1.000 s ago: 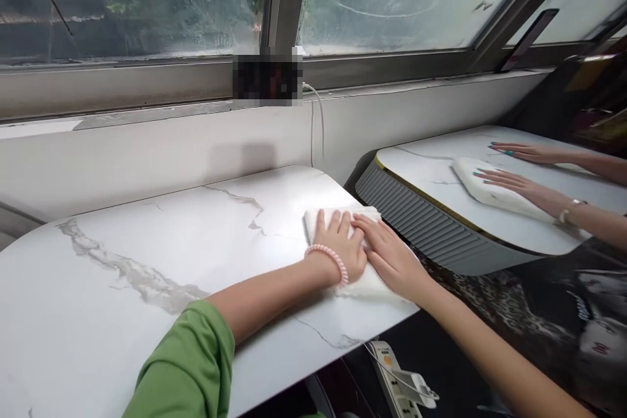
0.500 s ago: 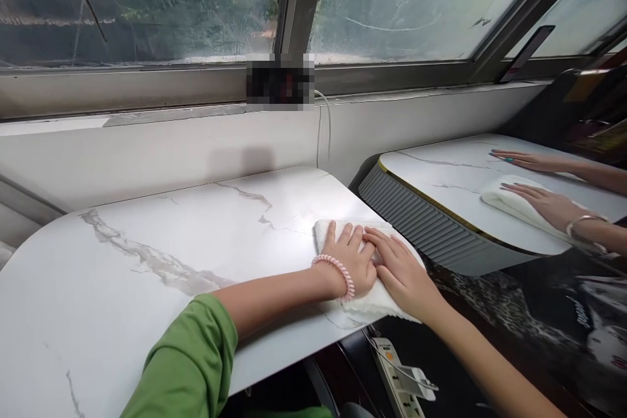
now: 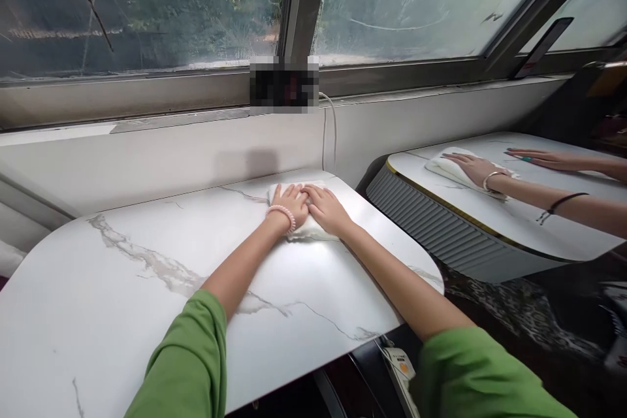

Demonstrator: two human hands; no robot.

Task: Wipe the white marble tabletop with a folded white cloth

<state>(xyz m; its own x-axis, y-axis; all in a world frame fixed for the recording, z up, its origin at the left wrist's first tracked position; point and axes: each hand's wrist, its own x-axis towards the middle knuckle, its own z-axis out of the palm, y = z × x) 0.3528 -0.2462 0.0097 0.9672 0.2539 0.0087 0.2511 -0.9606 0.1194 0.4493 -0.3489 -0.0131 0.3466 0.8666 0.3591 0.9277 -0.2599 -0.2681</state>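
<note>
A folded white cloth (image 3: 311, 230) lies flat on the white marble-patterned table (image 3: 274, 300), near its far edge. My left hand (image 3: 290, 202) presses on the cloth from above, palm down and fingers apart, with a pink coiled band at the wrist. Beside it, my right hand (image 3: 327, 210) rests flat on the same cloth, its fingertips touching the left hand. Both hands cover much of the cloth's middle.
At a second marble-patterned table (image 3: 529, 225) on the right, another person's hand (image 3: 473, 168) presses a white cloth (image 3: 438, 166). A power strip (image 3: 401, 369) is below my table's front edge. A pale cable (image 3: 334, 137) hangs down the wall under the window.
Both my hands and the cloth have slid from the table's right front edge to its far side, up and left in view. The other person's cloth has also moved left.
</note>
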